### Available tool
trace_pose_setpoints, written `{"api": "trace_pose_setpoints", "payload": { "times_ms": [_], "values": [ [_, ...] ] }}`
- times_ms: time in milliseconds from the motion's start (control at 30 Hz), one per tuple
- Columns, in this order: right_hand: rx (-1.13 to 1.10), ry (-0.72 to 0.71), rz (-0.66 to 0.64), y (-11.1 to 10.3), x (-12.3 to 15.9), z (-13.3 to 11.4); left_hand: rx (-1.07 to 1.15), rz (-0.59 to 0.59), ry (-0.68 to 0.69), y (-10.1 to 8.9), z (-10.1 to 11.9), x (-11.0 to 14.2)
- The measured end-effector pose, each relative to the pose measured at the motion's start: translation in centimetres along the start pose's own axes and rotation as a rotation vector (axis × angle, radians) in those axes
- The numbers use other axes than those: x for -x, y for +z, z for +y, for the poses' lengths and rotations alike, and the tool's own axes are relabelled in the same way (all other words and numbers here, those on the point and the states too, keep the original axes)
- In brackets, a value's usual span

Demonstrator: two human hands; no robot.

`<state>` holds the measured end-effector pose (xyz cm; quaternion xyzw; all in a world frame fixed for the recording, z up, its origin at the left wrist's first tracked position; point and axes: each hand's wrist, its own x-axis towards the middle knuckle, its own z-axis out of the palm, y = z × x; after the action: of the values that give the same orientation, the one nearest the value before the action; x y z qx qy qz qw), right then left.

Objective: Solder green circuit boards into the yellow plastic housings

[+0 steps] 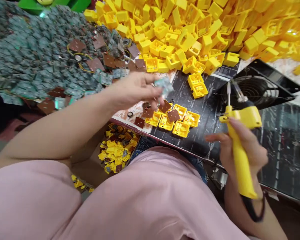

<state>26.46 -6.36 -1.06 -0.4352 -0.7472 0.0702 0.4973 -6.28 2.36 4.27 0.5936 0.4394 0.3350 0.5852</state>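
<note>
Left hand (133, 91) pinched a small green circuit board (165, 86) in narrowed fingers, just above a cluster of open yellow plastic housings (166, 121), some topped with brown square plates (173, 115). Right hand (250, 150) closed round the grip of a yellow soldering iron (240, 163), metal tip up, black cord trailing below. Housings sat on a black board (202, 133) printed with small white lettering, too blurred to read. Beyond lay a large heap of yellow housings (180, 33), a heap of green boards (40, 56) to its left, and a black-framed fan (255, 88) to the right.
</note>
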Motion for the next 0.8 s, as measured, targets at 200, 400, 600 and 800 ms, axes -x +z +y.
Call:
{"api": "trace_pose_setpoints", "payload": {
  "times_ms": [200,400,600,800],
  "values": [
    [-0.088,-0.163,-0.257,0.0,-1.5,-1.2,0.182,-0.529,-0.241,7.8,-0.5,-1.3],
    [-0.354,-0.028,-0.182,0.3,-0.1,-0.4,0.344,-0.692,-0.348,9.5,-1.1,-1.2],
    [-0.31,-0.05,-0.062,0.7,0.3,-0.4,0.227,-0.538,-0.285,9.9,-1.3,-0.8],
    [-0.118,-0.109,-0.109,0.1,-0.2,-0.8,-0.105,-0.202,0.041,10.7,-0.8,0.3]
  ]
}}
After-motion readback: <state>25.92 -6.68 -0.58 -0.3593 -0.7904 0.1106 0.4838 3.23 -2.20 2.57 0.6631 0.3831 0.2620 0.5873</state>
